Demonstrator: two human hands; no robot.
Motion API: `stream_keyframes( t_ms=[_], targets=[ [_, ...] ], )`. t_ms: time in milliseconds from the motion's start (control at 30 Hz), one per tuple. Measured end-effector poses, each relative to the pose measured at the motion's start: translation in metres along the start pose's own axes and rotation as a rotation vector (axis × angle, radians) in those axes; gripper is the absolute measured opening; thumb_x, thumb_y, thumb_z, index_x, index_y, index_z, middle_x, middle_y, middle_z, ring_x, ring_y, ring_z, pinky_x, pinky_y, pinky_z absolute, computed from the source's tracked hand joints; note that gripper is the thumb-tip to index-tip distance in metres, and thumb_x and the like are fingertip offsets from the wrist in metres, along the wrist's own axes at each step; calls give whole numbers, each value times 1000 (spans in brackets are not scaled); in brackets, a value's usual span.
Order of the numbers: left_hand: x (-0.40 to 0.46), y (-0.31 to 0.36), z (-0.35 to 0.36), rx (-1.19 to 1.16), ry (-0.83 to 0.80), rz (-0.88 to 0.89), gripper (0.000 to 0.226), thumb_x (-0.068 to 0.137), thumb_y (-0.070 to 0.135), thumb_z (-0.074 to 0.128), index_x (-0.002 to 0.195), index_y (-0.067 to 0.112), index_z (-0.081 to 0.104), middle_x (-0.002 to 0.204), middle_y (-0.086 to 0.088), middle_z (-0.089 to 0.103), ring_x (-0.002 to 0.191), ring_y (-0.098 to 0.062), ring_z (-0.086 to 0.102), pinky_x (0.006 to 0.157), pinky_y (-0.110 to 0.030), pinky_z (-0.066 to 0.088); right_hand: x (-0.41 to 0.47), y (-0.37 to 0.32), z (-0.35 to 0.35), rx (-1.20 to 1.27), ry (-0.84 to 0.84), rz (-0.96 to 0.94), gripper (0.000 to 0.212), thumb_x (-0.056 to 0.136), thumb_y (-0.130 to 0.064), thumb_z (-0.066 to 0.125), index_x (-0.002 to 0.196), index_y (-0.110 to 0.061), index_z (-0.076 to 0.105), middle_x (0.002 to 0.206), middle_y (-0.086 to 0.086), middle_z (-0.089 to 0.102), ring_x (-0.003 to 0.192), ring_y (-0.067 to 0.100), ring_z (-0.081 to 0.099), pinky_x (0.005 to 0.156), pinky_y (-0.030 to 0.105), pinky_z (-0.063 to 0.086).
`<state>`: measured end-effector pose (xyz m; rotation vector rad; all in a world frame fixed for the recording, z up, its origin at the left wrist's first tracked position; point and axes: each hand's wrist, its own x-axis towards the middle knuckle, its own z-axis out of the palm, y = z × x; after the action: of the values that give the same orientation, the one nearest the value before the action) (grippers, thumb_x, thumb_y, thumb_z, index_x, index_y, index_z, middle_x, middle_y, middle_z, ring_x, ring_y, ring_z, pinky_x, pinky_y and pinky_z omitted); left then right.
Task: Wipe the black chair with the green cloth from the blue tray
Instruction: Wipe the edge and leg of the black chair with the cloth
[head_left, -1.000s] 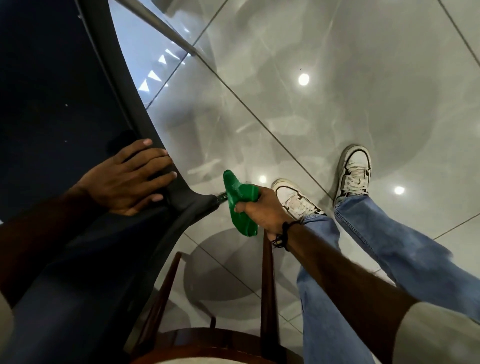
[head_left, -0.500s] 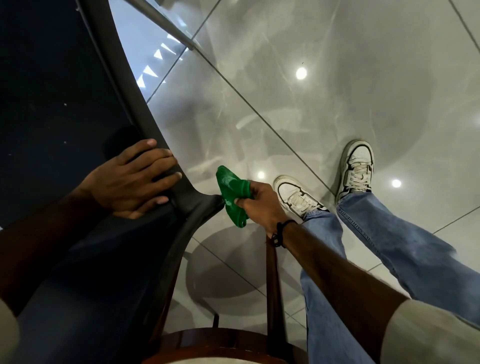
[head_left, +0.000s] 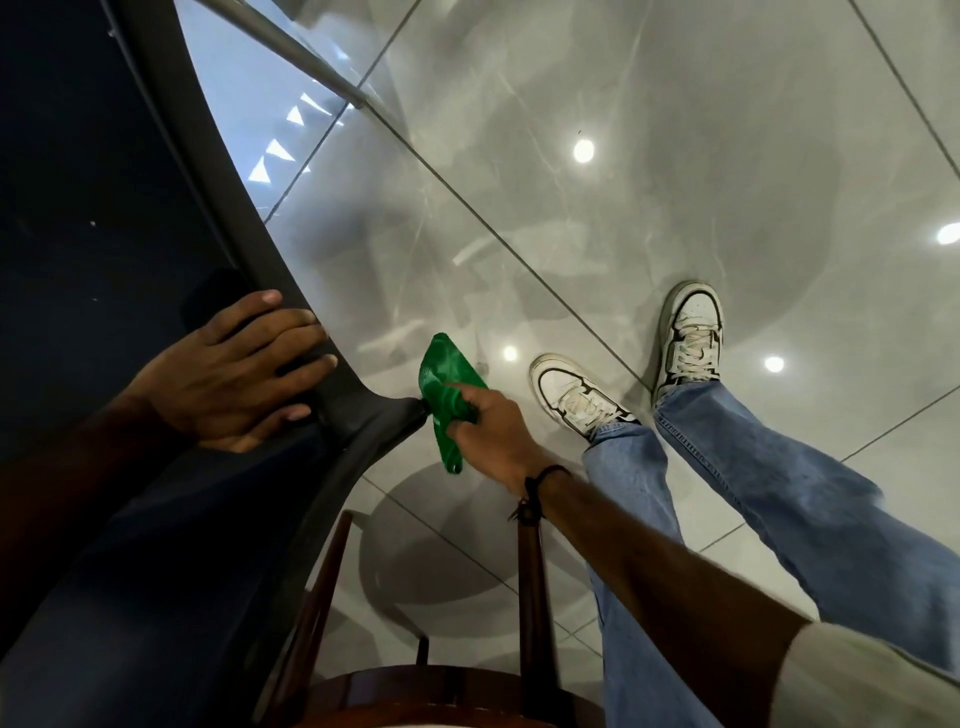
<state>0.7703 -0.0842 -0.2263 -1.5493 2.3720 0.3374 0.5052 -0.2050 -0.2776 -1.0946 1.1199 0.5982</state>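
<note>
Now that your right hand (head_left: 493, 431) has moved in, its grip bunching the green cloth (head_left: 444, 387) against the black chair (head_left: 363, 415) corner, left hand (head_left: 234, 374) flat, fingers spread: wiping the edge resumes.

A glossy grey tiled floor (head_left: 675, 130) fills most of the view, crossed by thin dark grout lines and dotted with round reflections of ceiling lights (head_left: 583, 150). Two white sneakers (head_left: 574, 397) with dark trim stand on it (laces tied), under blue jeans (head_left: 769, 499). A metal rail (head_left: 291, 47) slants across the top left. At the bottom edge, dark wooden legs (head_left: 531, 597) rise from a rounded wooden piece (head_left: 415, 699).
</note>
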Motion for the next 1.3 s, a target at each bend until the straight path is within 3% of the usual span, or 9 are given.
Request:
stream_keyframes(
  t_ms=[167, 267, 567, 800, 900, 1033, 1100, 1167, 1300],
  targets=[
    [0, -1, 0, -39, 29, -7, 54, 100, 43, 29, 127, 6, 58, 120, -27, 70, 120, -41, 53, 110, -56, 32, 38, -5, -4, -132, -74, 143, 57, 87, 4, 46, 141, -14, 50, 135, 16, 57, 108, 24, 57, 81, 19, 45],
    [0, -1, 1, -52, 52, -4, 53, 100, 42, 31, 127, 6, 58, 120, -27, 70, 122, -41, 51, 109, -56, 32, 52, -3, -7, -153, -69, 220, 54, 88, 3, 47, 139, -15, 52, 138, 16, 55, 125, 31, 53, 99, 29, 43],
    [0, 0, 0, -28, 25, -8, 52, 94, 43, 39, 127, 6, 59, 120, -25, 70, 122, -40, 51, 111, -55, 31, 12, 13, 3, -204, -57, -16, 61, 88, 5, 50, 143, -21, 48, 139, 13, 58, 120, 27, 60, 92, 17, 45],
    [-4, -1, 6, -48, 47, -10, 53, 95, 43, 42, 131, 7, 57, 125, -26, 67, 127, -40, 49, 120, -53, 23, 49, -1, -3, -210, -84, 165, 61, 88, 3, 49, 144, -20, 46, 144, 17, 50, 129, 32, 51, 109, 36, 44],
    [-3, 0, 5, -43, 49, -6, 52, 96, 42, 40, 130, 7, 58, 124, -25, 66, 126, -40, 49, 119, -53, 24, 27, -4, 3, -130, -77, 109, 64, 87, 6, 47, 143, -24, 47, 146, 15, 48, 124, 31, 55, 97, 30, 50],
    [-2, 0, 6, -36, 58, -9, 52, 95, 43, 40, 128, 7, 58, 123, -24, 67, 125, -40, 50, 118, -53, 25, 2, 6, 8, -71, -57, 33, 66, 87, 6, 47, 142, -32, 48, 146, 11, 48, 104, 19, 61, 57, 1, 45],
    [-4, -1, 8, -35, 58, -12, 52, 96, 43, 39, 130, 8, 58, 125, -23, 66, 126, -40, 49, 122, -51, 21, 11, 7, 8, -95, -30, 36, 65, 87, 6, 48, 141, -29, 50, 147, 12, 49, 114, 23, 60, 74, 5, 49],
    [-5, -1, 9, -30, 55, -11, 53, 96, 43, 39, 131, 8, 58, 126, -23, 65, 127, -39, 49, 125, -50, 16, 28, 5, 4, -119, -28, 85, 62, 88, 6, 47, 141, -25, 51, 147, 15, 49, 123, 28, 57, 95, 26, 53],
    [-6, 1, 7, -33, 33, -27, 51, 96, 43, 42, 130, 9, 60, 125, -20, 65, 127, -38, 49, 127, -49, 13, 57, 5, 2, -190, -22, 188, 58, 87, 1, 48, 140, -23, 52, 146, 16, 50, 129, 33, 52, 108, 39, 45]
  ],
)
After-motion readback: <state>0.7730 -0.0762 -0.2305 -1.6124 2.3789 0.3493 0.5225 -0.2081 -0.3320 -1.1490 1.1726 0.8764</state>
